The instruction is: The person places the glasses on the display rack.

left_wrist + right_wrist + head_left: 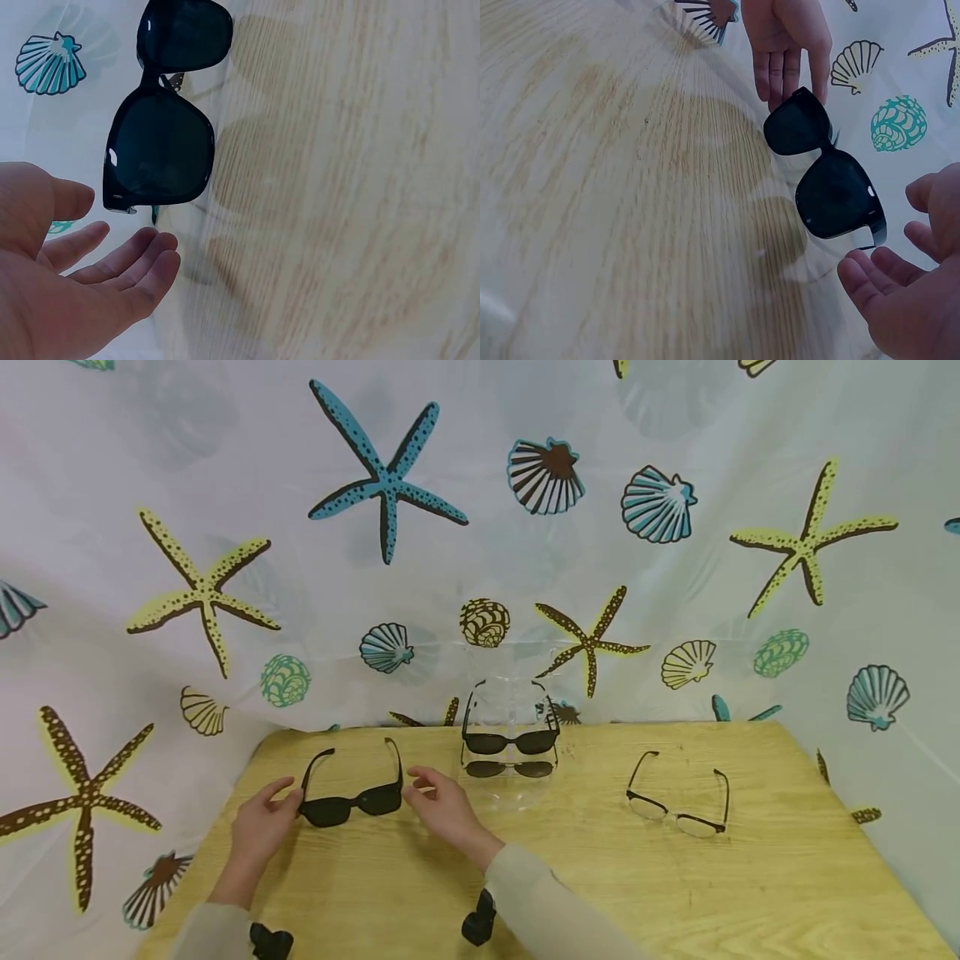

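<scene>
Head view: at the left of the wooden surface (765, 893), wide black sunglasses (328, 812) with dark lenses facing the near side and temples unfolded towards the far side. At their left end, the left hand (262, 822), open, with thumb and relaxed fingers parted around the hinge corner; cannot tell for sure whether touching the frame. Just beside their right end, the right hand (446, 810), also open, with lightly bent fingers.

Left wrist view: shadows of the lenses on the wood, to the near side of the sunglasses. Right wrist view: both hands together, one about each end of the same frame.

Well to the right of these, at the far middle of the surface, a clear stand (510, 795) bearing two pairs, one above the other: black-framed sunglasses (487, 743) on top, thin-rimmed sunglasses (486, 769) below. Farther right, eyeglasses (697, 827) with clear lenses and dark upper rims, likewise unfolded with temples to the far side.

On the arms, pale sleeves (555, 902), with a small black device (480, 920) close to each cuff. Behind the surface and along both sides, a white cloth (480, 402) printed with starfish (386, 483) and shells (656, 503) in blue, yellow, green and brown.
</scene>
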Demonstrator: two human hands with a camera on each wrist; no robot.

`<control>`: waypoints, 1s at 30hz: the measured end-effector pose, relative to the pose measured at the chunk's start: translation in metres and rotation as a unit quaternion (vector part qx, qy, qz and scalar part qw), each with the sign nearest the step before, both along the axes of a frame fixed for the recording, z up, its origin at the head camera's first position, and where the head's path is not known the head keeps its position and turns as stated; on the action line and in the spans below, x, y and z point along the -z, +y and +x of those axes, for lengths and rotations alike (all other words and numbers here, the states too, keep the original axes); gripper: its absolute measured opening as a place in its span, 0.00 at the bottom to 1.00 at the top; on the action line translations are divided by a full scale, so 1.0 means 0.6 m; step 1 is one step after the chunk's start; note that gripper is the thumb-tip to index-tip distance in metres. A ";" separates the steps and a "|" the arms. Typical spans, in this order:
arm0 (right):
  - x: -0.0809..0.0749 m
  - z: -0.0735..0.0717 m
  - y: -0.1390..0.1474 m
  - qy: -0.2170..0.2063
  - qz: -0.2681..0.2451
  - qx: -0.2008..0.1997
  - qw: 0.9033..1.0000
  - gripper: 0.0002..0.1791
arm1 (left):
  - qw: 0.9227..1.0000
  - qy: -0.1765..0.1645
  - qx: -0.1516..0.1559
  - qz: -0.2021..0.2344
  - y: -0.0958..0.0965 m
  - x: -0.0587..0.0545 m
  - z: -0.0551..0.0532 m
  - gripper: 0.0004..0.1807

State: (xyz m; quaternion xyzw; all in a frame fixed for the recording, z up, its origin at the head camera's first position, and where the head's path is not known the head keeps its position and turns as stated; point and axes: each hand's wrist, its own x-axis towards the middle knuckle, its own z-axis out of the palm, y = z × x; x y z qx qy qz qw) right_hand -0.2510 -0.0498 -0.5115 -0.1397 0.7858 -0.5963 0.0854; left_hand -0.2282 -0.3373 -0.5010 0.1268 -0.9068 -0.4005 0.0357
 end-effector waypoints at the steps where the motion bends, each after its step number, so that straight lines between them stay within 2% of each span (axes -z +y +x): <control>1: 0.002 -0.001 -0.003 -0.001 0.001 -0.001 1.000 0.25 | 1.000 0.000 0.002 0.002 0.000 0.001 -0.001 0.32; 10: 0.006 -0.006 -0.022 -0.016 -0.013 -0.001 1.000 0.26 | 1.000 0.010 0.007 0.008 -0.002 0.002 -0.014 0.30; 17: 0.010 -0.010 -0.022 -0.016 -0.020 -0.001 1.000 0.26 | 0.999 0.018 0.008 0.025 0.002 0.004 -0.015 0.26; 22: 0.011 -0.009 -0.025 -0.019 -0.015 0.006 1.000 0.26 | 0.998 0.010 0.006 0.065 0.006 0.006 -0.014 0.26; 30: 0.009 -0.004 -0.024 -0.017 -0.014 -0.002 1.000 0.27 | 0.989 -0.004 0.002 0.148 0.003 0.010 -0.012 0.26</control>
